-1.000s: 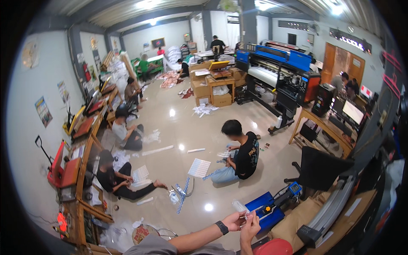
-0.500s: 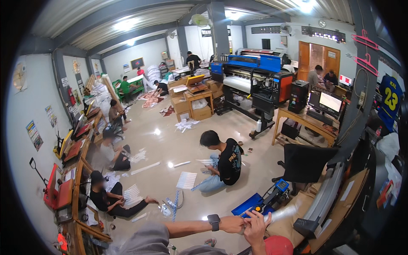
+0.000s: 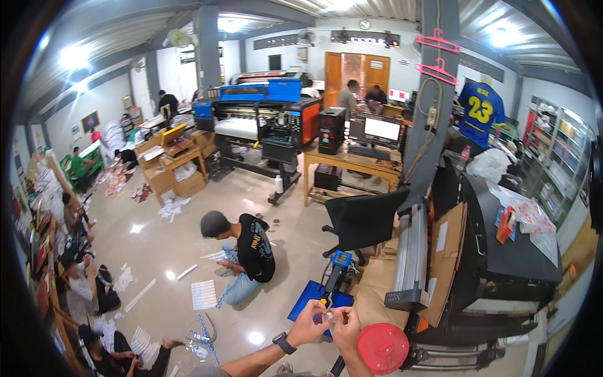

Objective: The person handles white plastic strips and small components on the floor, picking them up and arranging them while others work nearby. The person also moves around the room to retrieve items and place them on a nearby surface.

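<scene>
My left hand (image 3: pixel 309 322), with a dark watch (image 3: pixel 284 342) on its wrist, and my right hand (image 3: pixel 345 328) are raised together at the lower middle. Their fingertips are pinched around a small whitish, shiny bit (image 3: pixel 330 316), too small to name. Just beyond my hands, lower down, is a blue heat press machine (image 3: pixel 326 292), partly hidden by them. Close to my right forearm stands a round red plastic top (image 3: pixel 383 349), perhaps of a stool.
A person in a black shirt (image 3: pixel 254 245) sits on the floor (image 3: pixel 188 245) beside printed sheets (image 3: pixel 203 295). Right of the press are brown cardboard (image 3: pixel 374 283), a black office chair (image 3: pixel 364 217) and a long grey machine (image 3: pixel 408 257). A large printer (image 3: pixel 264 119) stands further back.
The view has swung to the right. My hands have come fingertip to fingertip, and the translucent strip that stretched rightward from them no longer shows. The seated person's head has dipped.
</scene>
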A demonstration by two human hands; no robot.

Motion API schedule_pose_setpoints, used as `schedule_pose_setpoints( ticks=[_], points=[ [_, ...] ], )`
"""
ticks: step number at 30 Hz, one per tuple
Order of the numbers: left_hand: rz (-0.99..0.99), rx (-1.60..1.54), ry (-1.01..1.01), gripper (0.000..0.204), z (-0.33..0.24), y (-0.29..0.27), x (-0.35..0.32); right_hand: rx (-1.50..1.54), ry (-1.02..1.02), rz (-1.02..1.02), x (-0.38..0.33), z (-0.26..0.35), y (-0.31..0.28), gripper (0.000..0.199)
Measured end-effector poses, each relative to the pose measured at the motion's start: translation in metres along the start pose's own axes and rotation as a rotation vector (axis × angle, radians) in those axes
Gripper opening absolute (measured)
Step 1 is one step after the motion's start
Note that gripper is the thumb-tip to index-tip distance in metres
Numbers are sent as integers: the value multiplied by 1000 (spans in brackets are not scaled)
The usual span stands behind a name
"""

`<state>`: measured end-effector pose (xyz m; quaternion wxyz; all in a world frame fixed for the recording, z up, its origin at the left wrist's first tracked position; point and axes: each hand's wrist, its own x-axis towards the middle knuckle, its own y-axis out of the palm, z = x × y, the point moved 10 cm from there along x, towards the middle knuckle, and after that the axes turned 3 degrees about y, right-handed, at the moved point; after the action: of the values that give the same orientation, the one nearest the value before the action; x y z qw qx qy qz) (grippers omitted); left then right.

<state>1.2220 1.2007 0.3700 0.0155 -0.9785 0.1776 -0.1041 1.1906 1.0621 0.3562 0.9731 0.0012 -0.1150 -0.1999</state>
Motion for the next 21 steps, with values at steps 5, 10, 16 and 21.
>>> schedule_pose_setpoints(
  ticks=[5, 10, 16, 21],
  points=[
    [33, -61, 167, 32, 7, 3, -2, 113, 121, -197, -7, -17, -10, 11],
    [352, 101, 194, 29, 2, 65, -2, 173, 361, -340, -31, -39, -78, 8],
    [650, -93, 30, 32, 11, 183, -12, -342, 146, -391, -70, 20, -176, 12],
    [918, -28, 141, 30, -14, 311, -30, -427, 56, -339, -106, 38, -286, 28]
  ],
)
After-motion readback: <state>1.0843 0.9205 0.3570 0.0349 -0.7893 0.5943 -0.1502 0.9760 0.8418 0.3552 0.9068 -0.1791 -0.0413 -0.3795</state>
